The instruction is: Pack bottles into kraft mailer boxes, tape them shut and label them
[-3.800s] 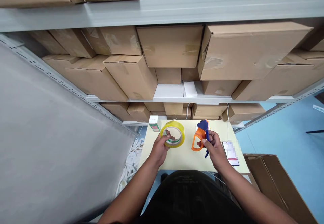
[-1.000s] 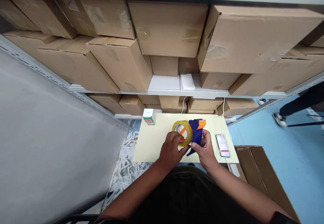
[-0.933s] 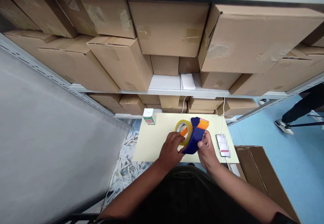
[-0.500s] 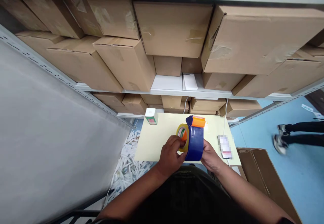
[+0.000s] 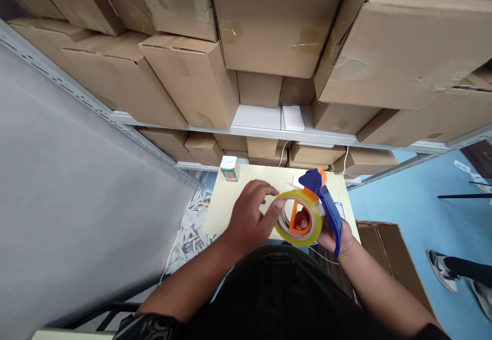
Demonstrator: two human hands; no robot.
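Note:
My right hand (image 5: 342,237) grips a tape dispenser (image 5: 331,217) with a dark blue body and an orange hub. Its fingers reach through the hub from behind. A wide roll of yellowish clear packing tape (image 5: 282,230) sits around the hub, its round side facing me. To the left of the roll is my left hand (image 5: 251,214), with thumb and forefinger apart in a curve. Its thumb tip lies at the roll's left rim, and the forefinger ends close to the same edge.
Beneath my hands is a pale yellow tabletop (image 5: 219,212), with a small white-and-green box (image 5: 229,168) at its back left. Shelves of cardboard boxes (image 5: 277,27) rise ahead. A flattened carton (image 5: 388,258) lies at right. Another person's shoe (image 5: 442,271) shows beyond; paper shreds (image 5: 190,247) cover the left floor.
The tape dispenser has turned, so the roll's open side now faces me. My left hand has drawn back from inside the roll to its left rim. The view has shifted slightly.

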